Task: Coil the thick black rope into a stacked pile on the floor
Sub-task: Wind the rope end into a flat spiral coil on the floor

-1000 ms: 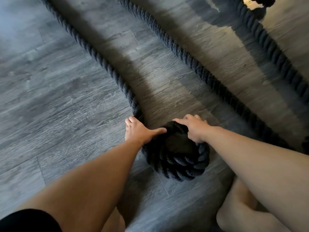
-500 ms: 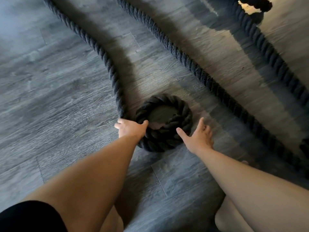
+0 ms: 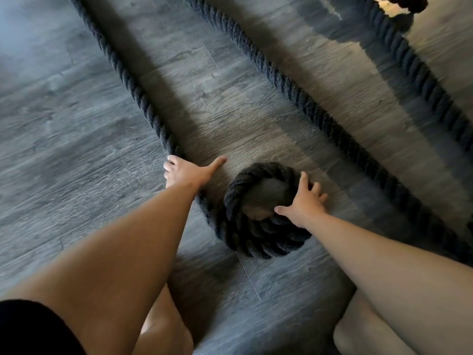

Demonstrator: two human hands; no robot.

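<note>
The thick black rope (image 3: 133, 90) runs from the top left down to a small flat coil (image 3: 256, 237) on the floor in front of me. My left hand (image 3: 186, 172) lies over the strand just before it enters the coil, with the fingers curled over the rope's far side and the thumb stretched out. My right hand (image 3: 304, 201) rests with spread fingers on the coil's right rim, thumb pointing into the middle. The coil is about two turns, partly stacked at the near side.
Two more lengths of the same rope cross the grey wood-look floor (image 3: 64, 149): one diagonal strand (image 3: 294, 85) passing right of the coil, another (image 3: 422, 80) at the far right. My bare knees (image 3: 163, 329) sit at the bottom edge.
My left hand slid from the coil's left edge up along the incoming strand. My right hand moved from the floor beside the coil onto its right rim.
</note>
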